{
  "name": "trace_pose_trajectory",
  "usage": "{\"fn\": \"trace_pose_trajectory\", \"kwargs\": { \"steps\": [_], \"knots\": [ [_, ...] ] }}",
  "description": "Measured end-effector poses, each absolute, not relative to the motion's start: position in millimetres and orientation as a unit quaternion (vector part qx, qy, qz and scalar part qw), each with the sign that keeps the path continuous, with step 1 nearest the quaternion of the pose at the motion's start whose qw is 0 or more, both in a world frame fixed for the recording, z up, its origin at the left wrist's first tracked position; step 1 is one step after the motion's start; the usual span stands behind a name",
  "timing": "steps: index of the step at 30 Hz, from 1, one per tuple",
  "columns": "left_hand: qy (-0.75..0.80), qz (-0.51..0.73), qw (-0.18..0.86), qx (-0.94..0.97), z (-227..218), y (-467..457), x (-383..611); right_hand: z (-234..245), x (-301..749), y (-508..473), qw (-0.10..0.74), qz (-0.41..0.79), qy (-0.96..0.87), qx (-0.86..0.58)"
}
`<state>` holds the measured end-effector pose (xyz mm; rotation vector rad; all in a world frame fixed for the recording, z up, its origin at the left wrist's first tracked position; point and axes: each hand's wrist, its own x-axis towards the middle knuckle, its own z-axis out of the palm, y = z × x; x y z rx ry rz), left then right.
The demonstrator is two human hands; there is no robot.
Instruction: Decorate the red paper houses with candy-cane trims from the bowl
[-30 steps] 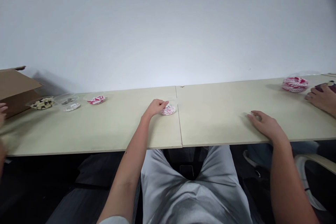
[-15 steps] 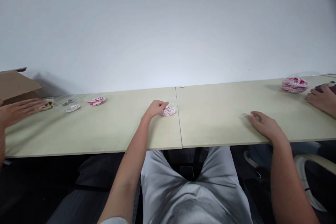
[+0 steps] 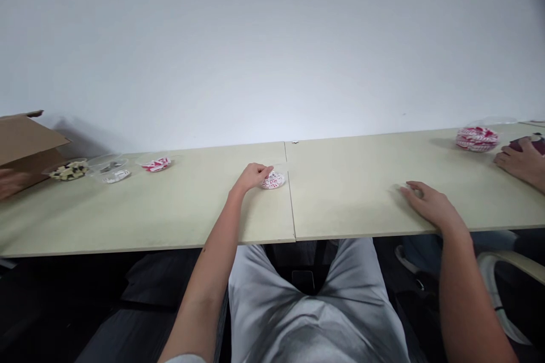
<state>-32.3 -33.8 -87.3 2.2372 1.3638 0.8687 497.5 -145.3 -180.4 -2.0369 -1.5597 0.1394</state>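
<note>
My left hand [image 3: 255, 174] is closed at the left rim of a small clear bowl [image 3: 281, 168], thumb and fingers together on its edge. Red-and-white printed packets [image 3: 273, 180] lie in this bowl. My right hand [image 3: 428, 202] rests near the front of the table, loosely curved, with a gap between thumb and forefinger. Nothing can be made out in it. Its remaining fingers are partly hidden behind the hand.
On the left stand an open cardboard box [image 3: 32, 142], a bowl of black-and-cream pieces [image 3: 70, 171] and clear bowls with packets [image 3: 157, 165]. At right, a person's hand [image 3: 522, 160] is beside a heaped red-and-white bundle [image 3: 477, 139]. A seam splits the table [image 3: 349, 187].
The other person's hand at far left has drawn back toward the left edge, uncovering the bowl of black-and-cream pieces. Both my hands have stayed in place.
</note>
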Motion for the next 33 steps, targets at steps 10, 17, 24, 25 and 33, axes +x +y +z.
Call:
{"fn": "trace_pose_trajectory", "kwargs": {
  "steps": [10, 17, 24, 25, 33],
  "knots": [
    [0.491, 0.316, 0.189, 0.789, -85.6, -35.5, -31.4, -185.2, 502.9, -141.6, 0.274, 0.053, -0.581, -0.764],
    [0.495, 0.314, 0.191, 0.788, -85.1, -35.6, -30.7, -182.2, 500.2, -142.9, 0.276, 0.058, -0.582, -0.763],
    [0.495, 0.315, 0.189, 0.788, -84.2, -36.6, -30.6, -181.8, 499.9, -143.5, 0.27, 0.068, -0.58, -0.765],
    [0.496, 0.314, 0.189, 0.787, -84.1, -36.7, -30.6, -182.0, 499.7, -143.6, 0.272, 0.066, -0.581, -0.764],
    [0.496, 0.313, 0.191, 0.787, -84.9, -35.8, -30.6, -182.8, 500.0, -142.9, 0.275, 0.06, -0.581, -0.763]
  ]
}}
